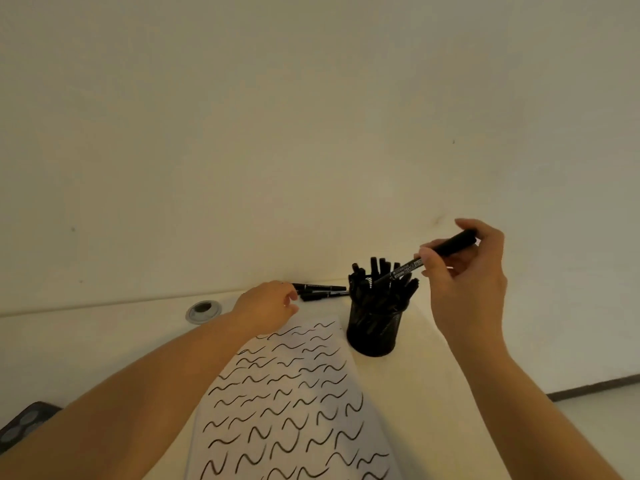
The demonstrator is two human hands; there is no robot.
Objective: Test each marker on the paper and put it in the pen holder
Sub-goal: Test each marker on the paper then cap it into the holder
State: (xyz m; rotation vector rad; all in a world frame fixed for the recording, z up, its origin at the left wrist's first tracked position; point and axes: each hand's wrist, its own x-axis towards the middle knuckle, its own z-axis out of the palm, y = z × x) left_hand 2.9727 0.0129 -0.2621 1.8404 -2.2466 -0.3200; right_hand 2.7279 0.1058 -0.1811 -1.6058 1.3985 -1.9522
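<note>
Head view: black mesh pen holder (372,327) on pale bench (86,341), packed with black markers. Right hand (464,271) pinches a black marker (429,259), tip at the holder's rim. Left hand (268,304) relaxed, fingers apart, near loose markers (320,292) at holder's 10 o'clock. Paper (294,403) with wavy strokes at 7 o'clock.

Cream desk (104,344), round grey cable grommet (203,311), plain wall (311,116), dark patterned object (24,426) lower left

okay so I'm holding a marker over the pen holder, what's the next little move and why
Probably lower the marker tip-first into the pen holder and let go. Your right hand pinches it angled, its lower end already among the markers standing in the holder. Your left hand is at the loose markers by the wall, apparently ready for the next.
</note>
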